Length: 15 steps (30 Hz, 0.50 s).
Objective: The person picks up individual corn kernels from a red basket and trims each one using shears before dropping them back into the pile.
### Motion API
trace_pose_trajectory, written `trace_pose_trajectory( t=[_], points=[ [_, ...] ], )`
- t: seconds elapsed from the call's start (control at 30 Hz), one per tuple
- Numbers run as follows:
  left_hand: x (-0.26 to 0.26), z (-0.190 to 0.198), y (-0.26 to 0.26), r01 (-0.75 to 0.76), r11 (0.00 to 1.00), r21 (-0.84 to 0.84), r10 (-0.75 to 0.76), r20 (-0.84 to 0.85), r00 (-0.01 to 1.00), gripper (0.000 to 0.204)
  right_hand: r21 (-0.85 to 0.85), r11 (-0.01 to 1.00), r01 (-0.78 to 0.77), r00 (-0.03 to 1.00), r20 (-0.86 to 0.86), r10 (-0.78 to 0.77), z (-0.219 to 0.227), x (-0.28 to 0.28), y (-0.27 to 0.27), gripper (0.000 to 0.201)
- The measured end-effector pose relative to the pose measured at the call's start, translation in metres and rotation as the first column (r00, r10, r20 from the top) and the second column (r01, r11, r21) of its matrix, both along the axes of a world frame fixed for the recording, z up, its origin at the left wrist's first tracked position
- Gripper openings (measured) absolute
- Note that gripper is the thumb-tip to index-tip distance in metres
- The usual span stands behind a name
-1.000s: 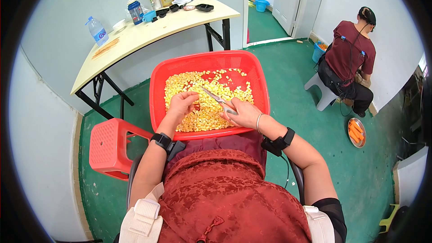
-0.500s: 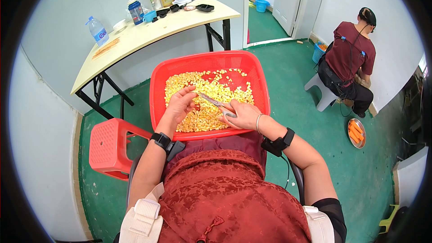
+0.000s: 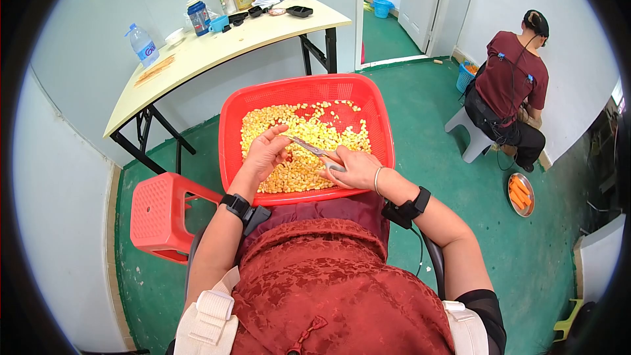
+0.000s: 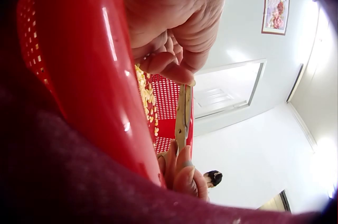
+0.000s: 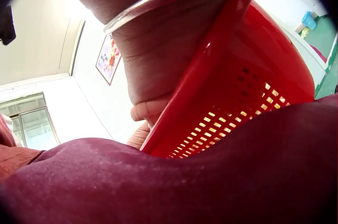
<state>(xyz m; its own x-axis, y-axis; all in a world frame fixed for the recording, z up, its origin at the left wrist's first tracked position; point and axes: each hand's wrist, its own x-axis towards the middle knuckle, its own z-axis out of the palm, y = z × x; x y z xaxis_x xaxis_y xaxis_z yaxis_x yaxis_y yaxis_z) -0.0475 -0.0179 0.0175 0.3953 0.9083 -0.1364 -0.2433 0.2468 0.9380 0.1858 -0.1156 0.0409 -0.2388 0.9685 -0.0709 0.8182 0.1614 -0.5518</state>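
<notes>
My right hand [image 3: 358,169] grips a pair of scissors [image 3: 311,147] by its grey handles, blades pointing up and left. At the blade tips, my left hand [image 3: 264,152] pinches a small kernel between thumb and fingertip, mostly hidden by the fingers. Seen from the left wrist, the blades [image 4: 182,110] reach right up to those fingertips. Both hands are over a red plastic basket [image 3: 384,125] with many yellow corn kernels [image 3: 296,174] spread across its bottom. In the right wrist view the basket's rim [image 5: 203,60] hides most of the right hand's fingers.
The basket rests on the lap. To the left stands a red stool [image 3: 154,213]. A table [image 3: 197,52] with bottles is at the back left. On the right a person [image 3: 516,79] sits on a grey stool, near a metal bowl [image 3: 531,187] of carrots on the floor.
Over the last second my left hand has risen slightly and its fingers have turned upward; the scissors' tips have swung left to meet its fingertips. The last half second shows almost no movement.
</notes>
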Motion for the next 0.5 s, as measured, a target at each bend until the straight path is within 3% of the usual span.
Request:
trace_pose_trajectory(
  t=[0.5],
  points=[
    [0.0025, 0.002, -0.0017, -0.028, 0.999, 0.015, 0.029, -0.056, 0.998, 0.026, 0.001, 1.0, -0.012, 1.0, -0.028, 0.012, -0.0049, 0.002, 0.0036, 0.047]
  ],
)
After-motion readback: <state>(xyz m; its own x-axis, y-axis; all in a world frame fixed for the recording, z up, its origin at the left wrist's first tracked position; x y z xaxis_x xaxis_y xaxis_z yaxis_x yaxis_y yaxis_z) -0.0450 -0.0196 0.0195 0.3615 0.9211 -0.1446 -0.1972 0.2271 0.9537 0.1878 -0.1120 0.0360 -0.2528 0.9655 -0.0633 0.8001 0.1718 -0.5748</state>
